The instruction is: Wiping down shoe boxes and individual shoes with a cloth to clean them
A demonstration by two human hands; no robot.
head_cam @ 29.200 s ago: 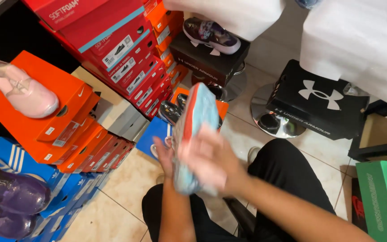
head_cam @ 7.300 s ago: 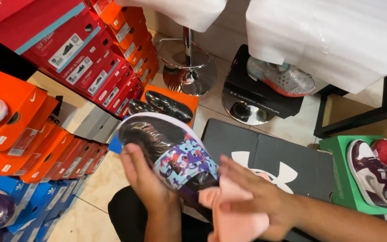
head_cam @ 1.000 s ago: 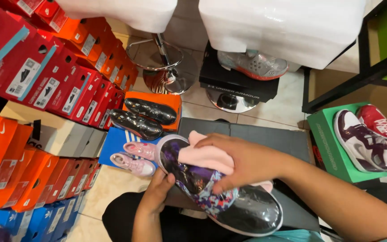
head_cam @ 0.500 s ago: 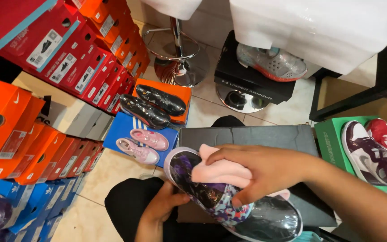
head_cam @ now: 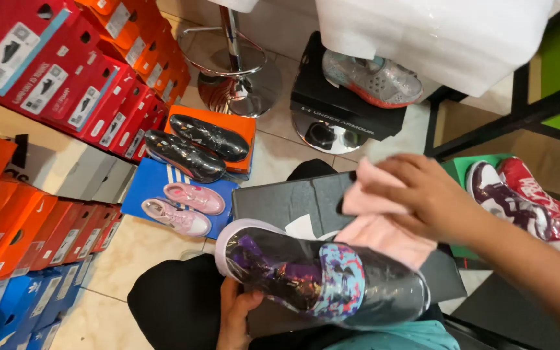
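Note:
My left hand (head_cam: 238,316) grips from below a plastic-wrapped sneaker (head_cam: 322,277) with purple, blue and pink patterns and a black toe, held on its side over my lap. My right hand (head_cam: 422,194) is closed on a pink cloth (head_cam: 380,223), lifted just above and to the right of the sneaker, not touching it. A black shoe box (head_cam: 286,198) lies under both, on my knees.
Stacks of red (head_cam: 66,84), orange (head_cam: 21,240) and blue shoe boxes (head_cam: 8,308) line the left. Two black shoes (head_cam: 196,146) and two small pink shoes (head_cam: 186,207) rest on boxes on the floor. A grey sneaker (head_cam: 374,78) sits on a black box; maroon shoes (head_cam: 513,198) lie at right. A chrome stool base (head_cam: 238,84) stands behind.
My right hand with the pink cloth has lifted off the sneaker and moved up and right. The sneaker has turned so its side shows.

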